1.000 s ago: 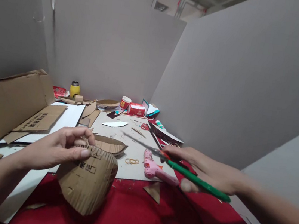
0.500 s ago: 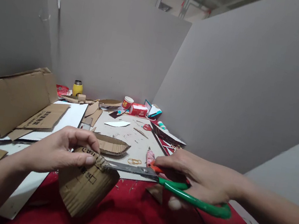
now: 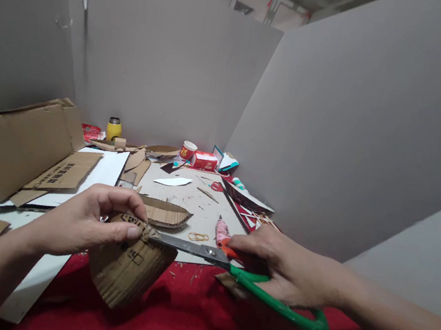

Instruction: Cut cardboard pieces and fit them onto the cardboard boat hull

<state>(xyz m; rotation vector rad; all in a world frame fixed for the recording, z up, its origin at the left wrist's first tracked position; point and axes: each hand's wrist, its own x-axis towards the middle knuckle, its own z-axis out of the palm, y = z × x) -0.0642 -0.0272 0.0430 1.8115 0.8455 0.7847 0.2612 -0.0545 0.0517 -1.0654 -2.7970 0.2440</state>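
Note:
Thumb and fingers of my left hand (image 3: pixel 105 219) pinch the top edge of a curved brown cardboard piece (image 3: pixel 131 268) with black print, held above the red cloth. My right hand (image 3: pixel 292 265) grips scissors (image 3: pixel 278 302) with one green and one orange handle. Their blades point left, and the tips lie at the cardboard's upper edge near my left thumb. Behind the held piece, a boat-shaped cardboard piece (image 3: pixel 164 214) lies on the pale board (image 3: pixel 186 196).
A big cardboard box (image 3: pixel 25 151) stands at the left. Rubber bands (image 3: pixel 198 237) and a pink tool (image 3: pixel 221 231) lie just behind the scissors. Farther back are a yellow bottle (image 3: pixel 114 130), a paper cup (image 3: pixel 187 150) and a red box (image 3: pixel 204 160). Grey partitions enclose the table.
The scissors' blades have moved slightly left along the cardboard edge, and the green handle has tilted lower. The cardboard's lower corner has risen a little. My left hand keeps its grip.

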